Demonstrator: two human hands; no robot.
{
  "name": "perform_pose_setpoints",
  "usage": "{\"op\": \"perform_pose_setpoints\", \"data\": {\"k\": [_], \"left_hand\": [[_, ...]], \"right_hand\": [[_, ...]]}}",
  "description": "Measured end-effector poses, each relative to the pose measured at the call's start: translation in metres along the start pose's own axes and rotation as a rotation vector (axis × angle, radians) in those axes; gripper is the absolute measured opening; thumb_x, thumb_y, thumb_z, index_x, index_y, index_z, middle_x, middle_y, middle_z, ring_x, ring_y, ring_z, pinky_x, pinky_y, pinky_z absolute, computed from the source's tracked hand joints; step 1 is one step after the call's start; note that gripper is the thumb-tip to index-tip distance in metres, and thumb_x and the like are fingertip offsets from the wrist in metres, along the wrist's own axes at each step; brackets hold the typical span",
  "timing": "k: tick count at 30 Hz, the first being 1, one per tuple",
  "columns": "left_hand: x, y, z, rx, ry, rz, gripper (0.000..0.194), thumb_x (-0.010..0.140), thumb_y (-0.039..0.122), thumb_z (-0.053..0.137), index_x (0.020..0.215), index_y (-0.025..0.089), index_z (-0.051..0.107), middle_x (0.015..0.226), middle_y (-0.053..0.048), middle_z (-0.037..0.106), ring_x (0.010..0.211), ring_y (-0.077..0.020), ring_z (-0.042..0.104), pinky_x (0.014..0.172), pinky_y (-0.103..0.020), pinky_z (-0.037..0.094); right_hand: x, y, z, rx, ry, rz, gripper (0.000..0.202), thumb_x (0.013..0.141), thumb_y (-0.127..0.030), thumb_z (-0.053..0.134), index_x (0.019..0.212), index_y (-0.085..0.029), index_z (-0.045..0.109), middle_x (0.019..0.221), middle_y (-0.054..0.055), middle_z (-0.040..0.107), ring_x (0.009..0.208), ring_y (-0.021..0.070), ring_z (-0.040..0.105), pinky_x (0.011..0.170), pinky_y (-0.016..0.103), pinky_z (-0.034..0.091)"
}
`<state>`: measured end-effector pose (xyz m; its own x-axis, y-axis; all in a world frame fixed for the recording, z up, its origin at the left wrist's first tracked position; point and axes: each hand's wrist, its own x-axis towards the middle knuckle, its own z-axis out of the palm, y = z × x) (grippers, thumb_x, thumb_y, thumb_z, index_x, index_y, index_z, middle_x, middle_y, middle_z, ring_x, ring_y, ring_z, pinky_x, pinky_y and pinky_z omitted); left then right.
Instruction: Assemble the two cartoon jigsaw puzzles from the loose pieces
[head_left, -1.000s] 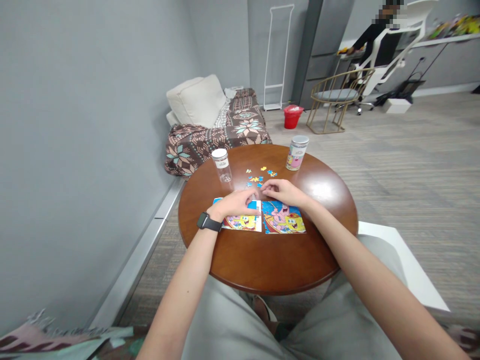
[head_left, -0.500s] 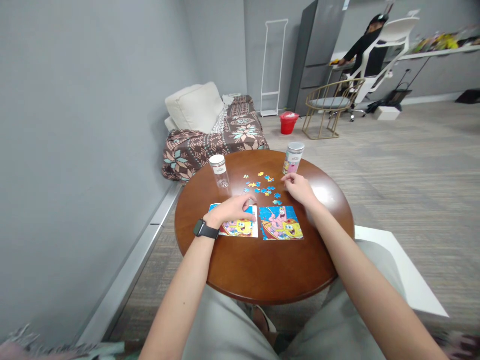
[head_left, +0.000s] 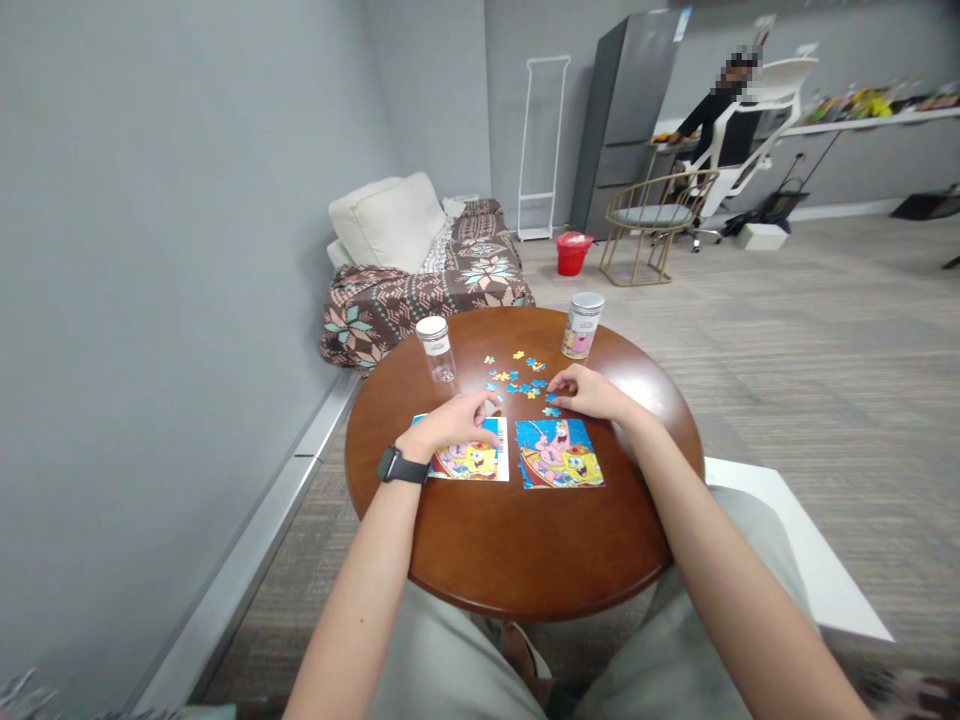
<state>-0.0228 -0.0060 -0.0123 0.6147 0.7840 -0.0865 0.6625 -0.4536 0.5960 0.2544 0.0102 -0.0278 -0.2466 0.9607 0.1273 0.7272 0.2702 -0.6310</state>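
Observation:
Several small blue and yellow puzzle pieces [head_left: 523, 388] lie scattered on the round brown table [head_left: 525, 560]. My left hand [head_left: 459, 420], with a black watch at the wrist, is over a printed picture card [head_left: 472, 465], thumb and fingers apart and nothing seen between them. Right of the card lies an assembled cartoon puzzle [head_left: 559, 455]. My right hand [head_left: 589, 390] is at the right edge of the loose pieces, its fingertips drawn together at a blue piece [head_left: 552, 398].
A clear jar with a white lid [head_left: 437, 350] stands at the table's back left, a printed jar [head_left: 582, 328] at the back right. Beyond are a covered sofa [head_left: 427, 290], a red bin [head_left: 573, 254], a gold chair [head_left: 649, 215] and a seated person [head_left: 709, 115].
My right hand has moved down and slightly left, from near the printed jar to the loose pieces, its fingertips now at a blue piece. My left hand stays over the card.

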Motion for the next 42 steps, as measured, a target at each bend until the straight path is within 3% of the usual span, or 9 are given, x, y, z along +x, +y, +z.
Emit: {"op": "perform_pose_setpoints", "data": {"k": [10,16,20,23,25,28,36,42], "left_hand": [[-0.003,0.004,-0.003,-0.009,0.002,-0.003,0.055,0.066,0.037,0.075,0.114,0.02,0.054,0.07,0.007,0.047,0.062,-0.0109,0.046,0.058,-0.022,0.033],[-0.005,0.01,-0.005,0.003,-0.005,-0.02,0.055,0.065,0.037,0.075,0.113,0.02,0.055,0.07,0.007,0.048,0.061,-0.011,0.046,0.057,-0.022,0.033],[-0.005,0.01,-0.005,0.027,0.002,-0.001,0.053,0.066,0.037,0.076,0.112,0.021,0.056,0.069,0.007,0.049,0.062,-0.0114,0.048,0.057,-0.022,0.033],[-0.003,0.013,-0.004,0.064,0.061,0.046,0.035,0.073,0.035,0.07,0.102,0.018,0.06,0.069,0.005,0.052,0.063,-0.012,0.049,0.059,-0.023,0.035],[-0.001,0.015,-0.003,0.079,0.121,0.099,0.021,0.082,0.035,0.062,0.094,0.017,0.062,0.073,0.002,0.056,0.067,-0.0129,0.051,0.063,-0.024,0.038],[0.002,0.018,0.002,0.062,0.186,0.181,0.02,0.088,0.035,0.054,0.094,0.018,0.063,0.084,-0.001,0.062,0.075,-0.0145,0.056,0.071,-0.025,0.041],[0.003,0.027,0.009,-0.09,0.143,0.157,0.015,0.085,0.03,0.057,0.092,0.018,0.062,0.086,-0.001,0.066,0.078,-0.0145,0.059,0.074,-0.025,0.044],[0.005,0.023,0.011,-0.124,0.086,0.109,0.015,0.084,0.028,0.057,0.087,0.017,0.066,0.081,-0.001,0.067,0.075,-0.0143,0.06,0.071,-0.024,0.044]], "right_hand": [[-0.002,-0.006,0.004,-0.038,0.019,0.03,0.007,0.064,-0.019,0.068,0.07,-0.017,0.067,0.076,0.004,0.067,0.065,0.015,0.058,0.064,0.025,0.046],[-0.003,-0.014,0.009,0.076,0.016,-0.024,0.008,0.069,-0.016,0.062,0.076,-0.016,0.066,0.064,0.0,0.064,0.059,0.0129,0.057,0.061,0.024,0.044],[-0.004,-0.027,0.015,0.284,-0.125,-0.052,0.017,0.075,-0.03,0.063,0.078,-0.015,0.069,0.068,0.003,0.068,0.061,0.0142,0.06,0.061,0.026,0.047],[-0.006,-0.039,0.02,0.396,-0.227,-0.069,0.024,0.076,-0.037,0.063,0.08,-0.014,0.071,0.075,0.005,0.071,0.064,0.0145,0.062,0.064,0.027,0.048],[-0.006,-0.043,0.023,0.41,-0.247,-0.094,0.026,0.075,-0.038,0.065,0.082,-0.014,0.071,0.074,0.004,0.07,0.064,0.0138,0.06,0.064,0.026,0.047],[-0.006,-0.044,0.028,0.435,-0.245,-0.123,0.026,0.072,-0.037,0.067,0.082,-0.014,0.07,0.07,0.002,0.068,0.062,0.0128,0.057,0.063,0.026,0.045],[-0.004,-0.04,0.032,0.504,-0.243,-0.145,0.02,0.071,-0.033,0.067,0.079,-0.015,0.063,0.07,0.001,0.065,0.064,0.0129,0.058,0.064,0.026,0.045],[-0.003,-0.034,0.03,0.347,-0.283,-0.165,0.019,0.078,-0.033,0.059,0.082,-0.015,0.064,0.074,0.003,0.067,0.066,0.0145,0.058,0.066,0.027,0.046]]}}
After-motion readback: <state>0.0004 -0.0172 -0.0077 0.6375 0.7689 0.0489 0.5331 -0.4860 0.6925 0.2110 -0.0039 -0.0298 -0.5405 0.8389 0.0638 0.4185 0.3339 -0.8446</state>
